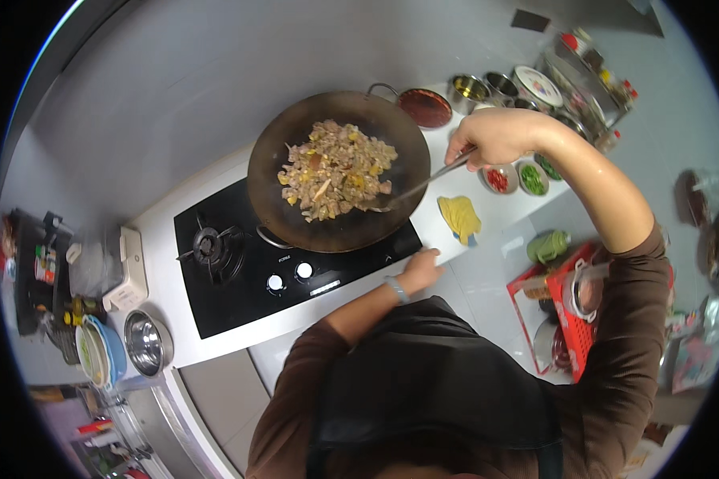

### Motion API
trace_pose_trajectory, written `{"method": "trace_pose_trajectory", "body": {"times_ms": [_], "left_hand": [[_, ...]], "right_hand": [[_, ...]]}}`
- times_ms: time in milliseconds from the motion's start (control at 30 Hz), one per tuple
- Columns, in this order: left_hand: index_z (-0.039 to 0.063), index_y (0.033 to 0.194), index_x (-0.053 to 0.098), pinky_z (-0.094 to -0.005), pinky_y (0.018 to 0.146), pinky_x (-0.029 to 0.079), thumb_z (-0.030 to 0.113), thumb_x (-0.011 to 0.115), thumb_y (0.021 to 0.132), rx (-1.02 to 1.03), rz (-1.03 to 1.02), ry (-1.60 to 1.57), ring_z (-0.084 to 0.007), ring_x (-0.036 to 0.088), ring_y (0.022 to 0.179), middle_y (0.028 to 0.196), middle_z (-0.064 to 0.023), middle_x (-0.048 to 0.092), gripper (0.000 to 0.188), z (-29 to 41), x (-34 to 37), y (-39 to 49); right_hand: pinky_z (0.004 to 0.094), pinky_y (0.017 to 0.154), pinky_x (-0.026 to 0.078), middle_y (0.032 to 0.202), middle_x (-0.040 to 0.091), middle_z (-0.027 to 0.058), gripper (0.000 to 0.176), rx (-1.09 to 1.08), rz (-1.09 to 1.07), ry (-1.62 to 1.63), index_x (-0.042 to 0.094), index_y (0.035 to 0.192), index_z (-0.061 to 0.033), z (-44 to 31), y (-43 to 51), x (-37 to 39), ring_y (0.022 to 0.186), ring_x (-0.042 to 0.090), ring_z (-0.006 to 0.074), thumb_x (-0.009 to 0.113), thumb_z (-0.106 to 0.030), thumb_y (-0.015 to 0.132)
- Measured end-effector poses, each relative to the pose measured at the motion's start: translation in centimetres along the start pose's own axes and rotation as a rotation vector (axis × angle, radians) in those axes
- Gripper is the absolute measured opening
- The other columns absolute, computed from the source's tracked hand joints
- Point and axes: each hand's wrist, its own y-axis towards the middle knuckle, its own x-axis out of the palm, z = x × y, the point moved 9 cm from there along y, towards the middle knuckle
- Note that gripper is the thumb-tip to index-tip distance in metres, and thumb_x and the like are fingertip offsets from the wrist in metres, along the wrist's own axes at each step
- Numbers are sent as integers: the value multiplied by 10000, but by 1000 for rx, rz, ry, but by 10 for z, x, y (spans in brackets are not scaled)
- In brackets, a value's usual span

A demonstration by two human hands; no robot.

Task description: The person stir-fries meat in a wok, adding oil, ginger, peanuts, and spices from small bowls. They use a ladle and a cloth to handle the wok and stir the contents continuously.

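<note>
My right hand [485, 141] grips the handle of a metal wok spatula [434, 175], whose blade end reaches down into the wok. A large dark wok [341, 236] with two loop handles sits on the right side of a black glass gas hob. In it lies a heap of chopped, pale brown meat with yellow pieces [335, 170]. My left hand [420, 270], slightly blurred, is at the counter's front edge, below the hob's right corner, and holds nothing visible. A yellow cloth [460, 217] lies on the counter just beyond it.
The hob's left burner [208, 243] is uncovered. Bowls of chopped red peppers [497, 179] and chopped greens [532, 179] stand right of my right hand. A dish of dark red sauce [425, 108] sits beside the wok. A steel bowl [146, 341] is far left, a red rack [566, 311] below right.
</note>
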Motion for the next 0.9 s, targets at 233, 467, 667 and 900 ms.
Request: {"method": "trace_pose_trajectory", "body": {"times_ms": [233, 467, 667, 900], "left_hand": [[49, 1389, 364, -600, 1059, 281, 311, 765, 752, 20, 5, 309, -494, 272, 1332, 1466, -258, 275, 798, 41, 50, 68], [-41, 1236, 478, -518, 994, 374, 331, 764, 730, -145, 153, 475, -446, 437, 1201, 1214, -249, 497, 690, 33, 76, 128], [-54, 1099, 575, -368, 793, 499, 237, 668, 786, -307, 482, 207, -353, 619, 918, 954, -194, 630, 437, -20, 76, 144], [11, 1115, 581, -364, 787, 561, 281, 451, 948, -459, 739, -1738, -227, 663, 956, 1068, -99, 660, 343, -29, 40, -39]], "right_hand": [[395, 786, 515, 915, 708, 132, 356, -205, -119, -499, 706, 1088, -118, -42, 27, -19, 896, 669, 302, 703, -86, 734], [434, 812, 527, 946, 696, 139, 356, -184, 344, -304, 708, 1077, -186, 40, 134, 56, 916, 662, 332, 577, -82, 762], [308, 721, 524, 867, 715, 101, 312, -259, 176, 319, 697, 1118, -82, 87, 136, 4, 752, 656, 163, 687, -94, 807], [358, 714, 509, 887, 715, 143, 289, -298, 27, -149, 723, 1038, -67, 68, 47, -54, 786, 677, 234, 685, -50, 752]]}}
